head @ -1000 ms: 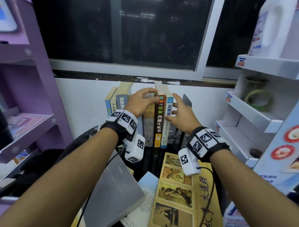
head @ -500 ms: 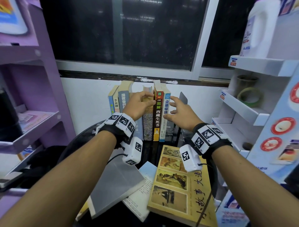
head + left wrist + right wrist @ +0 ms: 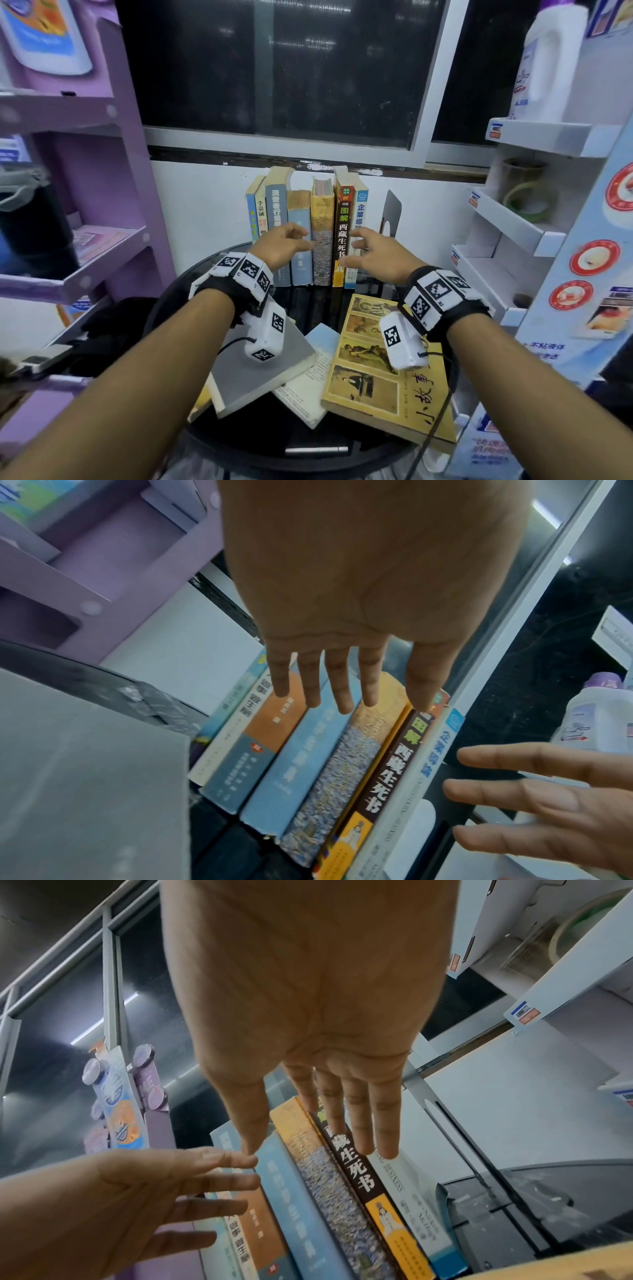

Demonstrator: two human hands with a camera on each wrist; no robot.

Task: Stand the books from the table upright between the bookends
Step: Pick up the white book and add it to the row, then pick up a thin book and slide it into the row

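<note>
Books [image 3: 308, 236] stand upright in a row of seven against the wall at the back of the round black worktop [image 3: 301, 442]. One metal bookend [image 3: 390, 214] shows just right of the row. Three more books [image 3: 376, 370] lie flat at the front, overlapping. Left hand [image 3: 281, 245] and right hand [image 3: 376, 251], two in all, hover before the spines, fingers spread and relaxed, holding nothing.
</note>
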